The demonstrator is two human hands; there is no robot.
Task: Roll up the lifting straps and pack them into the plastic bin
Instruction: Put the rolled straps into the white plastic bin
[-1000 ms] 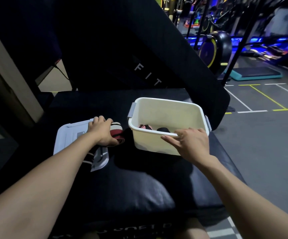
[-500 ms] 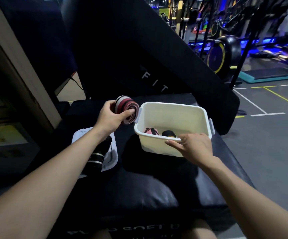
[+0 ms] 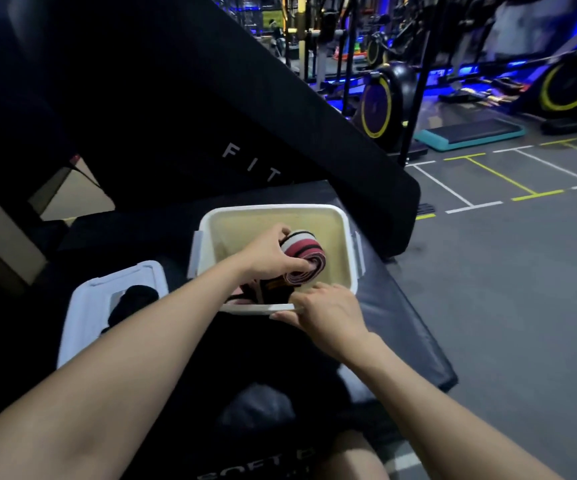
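"One roll is on its way in. In the head view the left hand [image 3: 266, 259] has carried the rolled lifting strap [image 3: 302, 259] from beside the plastic bin [image 3: 344, 237] to over its opening, with the thumb pressed into the coil's end and the fingers wrapped round it."

"So that grip is clamped on the roll?"

"Yes, firmly, and the roll hangs above the bin's floor, not yet set down. A second ago it sat low on the black padded bench, just left of the bin; half a second ago it was lifted level with the rim."

"And the other hand?"

"The right hand [image 3: 328, 317] pinches the near rim of the bin, thumb and fingers curled on the edge, much as it did before, steadying it."

"Anything already packed?"

"Dark straps [image 3: 266, 289] show under the left wrist, against the near wall; I cannot count them. Another dark strap [image 3: 131, 303] lies on the bin's lid [image 3: 83, 303], to the left on the bench."

"What does that mean for the job?"

"I judge this roll is close to packed: lower, release. The strap on the lid looks left to do."
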